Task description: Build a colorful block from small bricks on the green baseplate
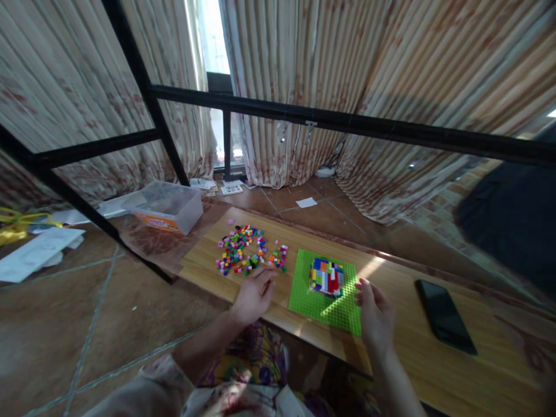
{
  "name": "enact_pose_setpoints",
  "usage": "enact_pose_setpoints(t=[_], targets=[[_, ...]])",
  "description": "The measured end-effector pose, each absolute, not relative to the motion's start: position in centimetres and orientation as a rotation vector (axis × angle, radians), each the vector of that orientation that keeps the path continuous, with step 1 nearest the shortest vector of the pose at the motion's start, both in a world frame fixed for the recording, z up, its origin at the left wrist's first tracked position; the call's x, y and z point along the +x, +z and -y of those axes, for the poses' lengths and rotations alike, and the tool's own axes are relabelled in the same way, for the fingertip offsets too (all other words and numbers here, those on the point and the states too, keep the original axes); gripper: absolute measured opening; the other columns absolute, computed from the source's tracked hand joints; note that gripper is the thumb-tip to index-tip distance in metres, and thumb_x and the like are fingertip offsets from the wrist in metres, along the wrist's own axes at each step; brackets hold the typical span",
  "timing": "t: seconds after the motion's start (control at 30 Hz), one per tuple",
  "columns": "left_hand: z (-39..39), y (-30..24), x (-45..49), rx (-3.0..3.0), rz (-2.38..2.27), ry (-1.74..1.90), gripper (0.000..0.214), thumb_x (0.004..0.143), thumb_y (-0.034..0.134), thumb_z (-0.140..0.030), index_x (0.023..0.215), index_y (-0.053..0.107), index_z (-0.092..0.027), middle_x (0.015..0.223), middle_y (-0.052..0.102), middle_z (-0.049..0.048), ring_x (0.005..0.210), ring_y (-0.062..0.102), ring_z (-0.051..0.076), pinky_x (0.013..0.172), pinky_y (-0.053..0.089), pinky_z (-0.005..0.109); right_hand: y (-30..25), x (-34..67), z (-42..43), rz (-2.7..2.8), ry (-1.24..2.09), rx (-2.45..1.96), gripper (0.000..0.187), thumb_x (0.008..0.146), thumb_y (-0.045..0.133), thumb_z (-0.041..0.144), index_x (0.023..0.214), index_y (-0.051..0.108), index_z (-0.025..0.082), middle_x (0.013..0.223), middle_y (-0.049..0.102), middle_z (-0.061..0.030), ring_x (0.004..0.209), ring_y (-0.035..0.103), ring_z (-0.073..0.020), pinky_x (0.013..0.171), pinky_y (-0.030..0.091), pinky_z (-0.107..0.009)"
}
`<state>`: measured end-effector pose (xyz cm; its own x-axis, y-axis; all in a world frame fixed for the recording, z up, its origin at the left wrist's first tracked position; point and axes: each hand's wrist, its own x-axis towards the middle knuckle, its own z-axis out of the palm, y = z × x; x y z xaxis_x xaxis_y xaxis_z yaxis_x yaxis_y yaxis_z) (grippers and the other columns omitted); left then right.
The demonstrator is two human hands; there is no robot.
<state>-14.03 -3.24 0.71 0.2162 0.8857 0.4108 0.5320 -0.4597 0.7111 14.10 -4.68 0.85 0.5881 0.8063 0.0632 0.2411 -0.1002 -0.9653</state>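
A green baseplate (302,289) lies on the wooden bench, carrying a low block of multicoloured toy bricks (326,277). My left hand (254,296) is over the bench left of the baseplate, just in front of a loose pile of small bricks (237,249). Its fingers are curled and closed; whatever they may hold is too small to make out. At the baseplate's right edge is my right hand (377,310), fingers bent together with the tips near the edge. I cannot make out anything between them. A smaller cluster of bricks (278,256) lies between pile and baseplate.
A black phone (445,315) lies on the wooden bench (403,301) at right. Beyond its left end stands a translucent plastic box (174,205) with an orange label. Black metal bars (304,116) cross above the bench, before striped curtains (299,63). Papers lie on the tiled floor.
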Motion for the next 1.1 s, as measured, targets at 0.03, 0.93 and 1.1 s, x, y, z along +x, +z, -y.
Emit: enact_pose_setpoints(t=[0.03,0.93,1.1], targets=[[2.8,0.8,-15.2,2.080,-1.390,1.167,0.024,0.088,0.047,-0.016,0.105,0.062,-0.022,0.109,0.064,0.0060,0.103,0.060,0.018,0.092,0.050,0.033,1.2,13.6,5.2,0.898,0.575,-1.671,0.048,0.078,0.057,0.059,0.092,0.069,0.015,0.079,0.068,-0.0061,0.064,0.057,-0.0157,0.057,0.045,-0.026],[-4.4,-2.7,-25.8,1.813,-2.036,1.255,0.019,0.085,0.046,-0.014,0.086,0.064,-0.016,0.093,0.063,0.0083,0.088,0.062,0.020,0.082,0.052,0.033,-0.9,-2.9,-3.7,2.039,0.170,-1.651,0.021,0.085,0.051,0.027,0.095,0.068,0.020,0.100,0.063,-0.0124,0.094,0.055,-0.0263,0.082,0.042,-0.037],[-4.5,-2.8,-26.0,1.827,-2.010,1.264,0.018,0.083,0.046,-0.016,0.085,0.065,-0.017,0.091,0.064,0.0086,0.086,0.062,0.021,0.080,0.052,0.034,-0.7,-4.1,-3.6,2.054,0.130,-1.775,0.022,0.085,0.048,0.019,0.094,0.069,0.019,0.094,0.065,-0.0133,0.096,0.055,-0.0268,0.084,0.039,-0.038]])
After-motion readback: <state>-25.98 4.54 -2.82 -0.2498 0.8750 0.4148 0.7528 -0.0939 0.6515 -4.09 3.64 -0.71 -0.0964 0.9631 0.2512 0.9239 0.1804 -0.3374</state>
